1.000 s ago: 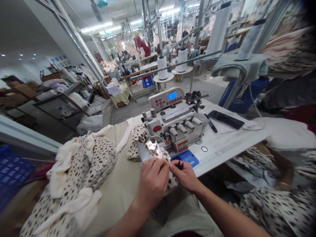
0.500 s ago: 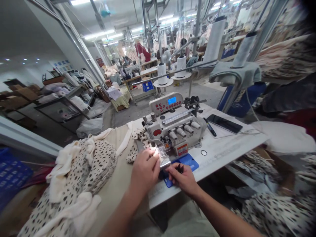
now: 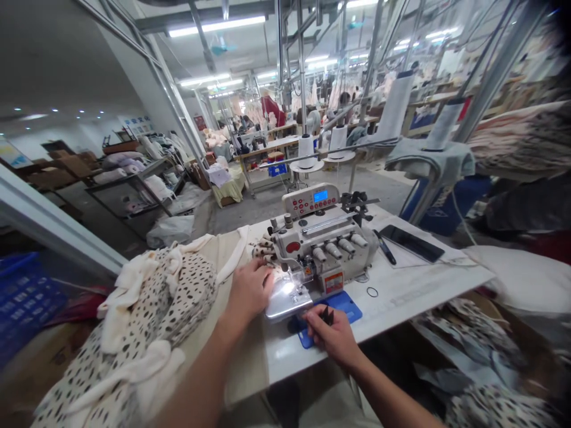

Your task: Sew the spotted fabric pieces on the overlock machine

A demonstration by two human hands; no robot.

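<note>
An overlock sewing machine (image 3: 323,244) stands on the white table, its lamp lighting the shiny metal plate (image 3: 285,300) at the needle. My left hand (image 3: 250,288) is at the plate's left edge, fingers bent against a piece of black-spotted cream fabric (image 3: 264,246) that bunches up behind them; the fingertips are partly hidden. In front of the plate's right corner, my right hand (image 3: 332,333) is closed around small dark thread snips (image 3: 328,315), whose pointed tips stick up from the fist. Thumb and forefinger are pinched close to the plate's corner.
Spotted garments (image 3: 191,285) are heaped on the left of the table. A blue flat tray (image 3: 348,306) lies under the machine's front. Right of it are a black elastic ring (image 3: 372,292), a dark pen-like tool (image 3: 386,249) and a phone (image 3: 413,242). Thread cones (image 3: 307,151) stand behind.
My left hand has moved left off the metal plate, which now shows bare. The spotted fabric beside it has shifted back behind the hand. My right hand stays near the plate's corner.
</note>
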